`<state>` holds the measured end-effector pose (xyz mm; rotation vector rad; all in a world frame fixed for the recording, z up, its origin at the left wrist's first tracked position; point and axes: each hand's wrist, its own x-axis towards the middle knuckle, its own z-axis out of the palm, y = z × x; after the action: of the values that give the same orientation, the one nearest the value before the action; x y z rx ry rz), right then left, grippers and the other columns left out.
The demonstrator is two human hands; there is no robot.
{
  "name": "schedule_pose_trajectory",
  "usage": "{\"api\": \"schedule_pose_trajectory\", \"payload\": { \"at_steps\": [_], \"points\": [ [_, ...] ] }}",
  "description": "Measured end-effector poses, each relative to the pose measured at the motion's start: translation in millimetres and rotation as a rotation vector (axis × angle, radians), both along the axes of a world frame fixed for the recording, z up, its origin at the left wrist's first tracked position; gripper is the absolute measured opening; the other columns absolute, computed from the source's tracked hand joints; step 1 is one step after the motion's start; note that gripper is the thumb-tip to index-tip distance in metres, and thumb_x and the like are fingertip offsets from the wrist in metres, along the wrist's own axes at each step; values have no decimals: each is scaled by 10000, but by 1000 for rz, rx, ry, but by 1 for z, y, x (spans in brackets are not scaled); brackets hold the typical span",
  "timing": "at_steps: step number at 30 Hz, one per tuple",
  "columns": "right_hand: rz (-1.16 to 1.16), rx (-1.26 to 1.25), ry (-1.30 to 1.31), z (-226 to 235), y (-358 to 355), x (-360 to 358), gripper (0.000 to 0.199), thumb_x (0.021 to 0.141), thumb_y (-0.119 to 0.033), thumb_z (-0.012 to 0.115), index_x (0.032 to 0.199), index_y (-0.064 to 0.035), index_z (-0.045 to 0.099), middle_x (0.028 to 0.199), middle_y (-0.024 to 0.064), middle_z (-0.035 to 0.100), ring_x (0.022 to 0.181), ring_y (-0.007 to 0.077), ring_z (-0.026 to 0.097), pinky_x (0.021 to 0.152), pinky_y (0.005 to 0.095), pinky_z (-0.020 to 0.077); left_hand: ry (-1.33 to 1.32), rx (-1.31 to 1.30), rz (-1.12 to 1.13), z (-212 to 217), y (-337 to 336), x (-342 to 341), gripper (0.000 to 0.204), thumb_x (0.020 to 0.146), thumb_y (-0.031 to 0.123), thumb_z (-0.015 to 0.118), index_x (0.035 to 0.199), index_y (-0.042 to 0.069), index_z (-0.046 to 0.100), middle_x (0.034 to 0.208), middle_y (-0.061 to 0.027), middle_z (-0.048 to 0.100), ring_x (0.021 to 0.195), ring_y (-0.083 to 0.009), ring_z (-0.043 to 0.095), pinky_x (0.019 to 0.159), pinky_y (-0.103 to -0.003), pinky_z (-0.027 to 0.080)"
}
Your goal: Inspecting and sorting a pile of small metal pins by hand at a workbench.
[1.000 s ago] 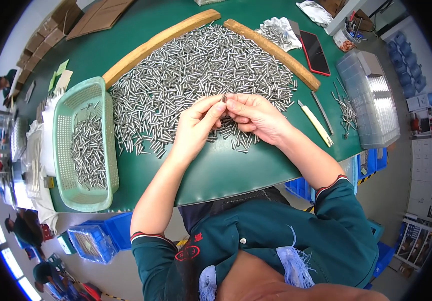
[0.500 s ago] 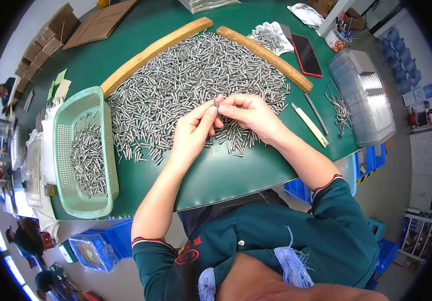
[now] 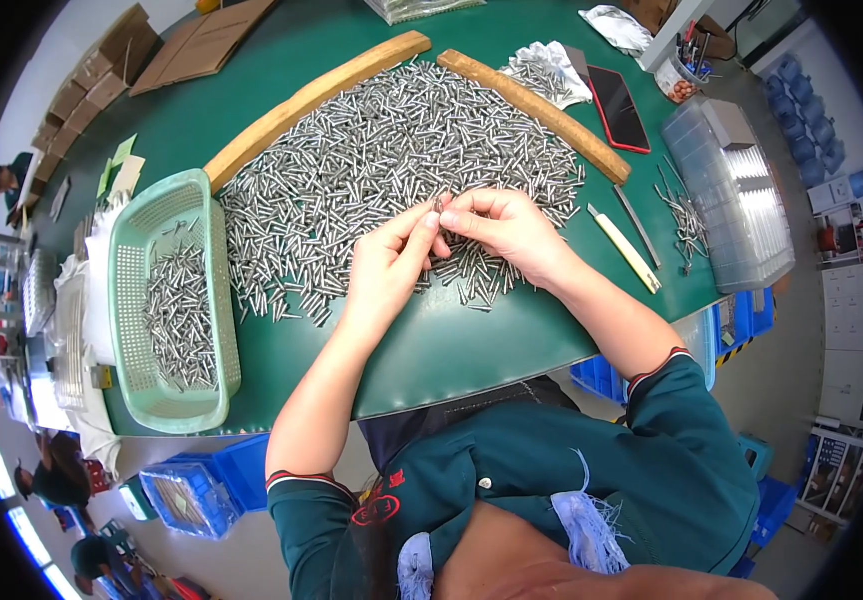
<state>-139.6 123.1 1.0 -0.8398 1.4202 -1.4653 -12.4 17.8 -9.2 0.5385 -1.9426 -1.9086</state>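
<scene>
A wide heap of small silvery metal pins (image 3: 351, 160) covers the middle of the green table. Over its near part, my left hand (image 3: 391, 258) and my right hand (image 3: 507, 228) meet, thumbs and fingertips pinched together. Between the fingertips is a small metal pin (image 3: 438, 204), mostly hidden; both hands appear to grip it. A light green plastic basket (image 3: 225, 330) stands left of my left hand, with more loose pins inside.
Two wooden bars (image 3: 321, 100) border the heap's far side. To the right lie a utility knife (image 3: 623, 248), a metal strip (image 3: 636, 226), a red-edged phone (image 3: 618, 110), several long metal rods (image 3: 686, 225) and a clear plastic case (image 3: 741, 200). Cardboard (image 3: 196, 45) lies far left.
The hands stay together over the heap with almost no movement of the fingers. The whole view has shifted very slightly.
</scene>
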Motion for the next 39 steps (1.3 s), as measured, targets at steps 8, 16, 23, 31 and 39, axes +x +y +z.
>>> {"api": "schedule_pose_trajectory", "payload": {
  "at_steps": [8,16,23,31,39],
  "points": [
    [-220,-9,-329,10,-3,-45,229,858,-249,552,947,-39,576,594,-100,323,471,-12,259,388,150,171,7,-85,119,5,-8,5,264,901,167,483,1105,30,581,671,29,561,556,-11,436,513,-159,373],
    [-399,-164,-724,5,-22,-128,359,882,-290,521,1113,-18,484,639,-77,384,495,-18,339,354,113,228,-39,-170,132,3,-10,2,259,897,193,487,1086,52,597,655,32,561,544,-11,438,502,-167,372],
    [2,48,-161,29,-4,-2,256,862,-202,552,1064,-45,576,646,-77,418,504,-9,298,408,147,227,67,-144,3,-5,-10,1,205,919,157,423,985,21,563,689,-1,570,550,-50,462,535,-193,406],
    [-53,19,88,2,-5,3,195,849,-242,577,939,-70,567,699,-69,505,531,-16,353,446,135,243,-49,-811,56,1,-3,3,165,798,146,597,932,51,582,763,-75,613,647,-192,596,580,-307,461],
    [56,-69,-1147,-15,-1,-18,123,888,-230,512,880,-111,544,778,-21,522,587,21,459,423,137,340,-183,-1038,174,16,-30,11,227,763,209,632,937,67,607,868,-84,584,841,-257,535,744,-353,435]
  ]
}}
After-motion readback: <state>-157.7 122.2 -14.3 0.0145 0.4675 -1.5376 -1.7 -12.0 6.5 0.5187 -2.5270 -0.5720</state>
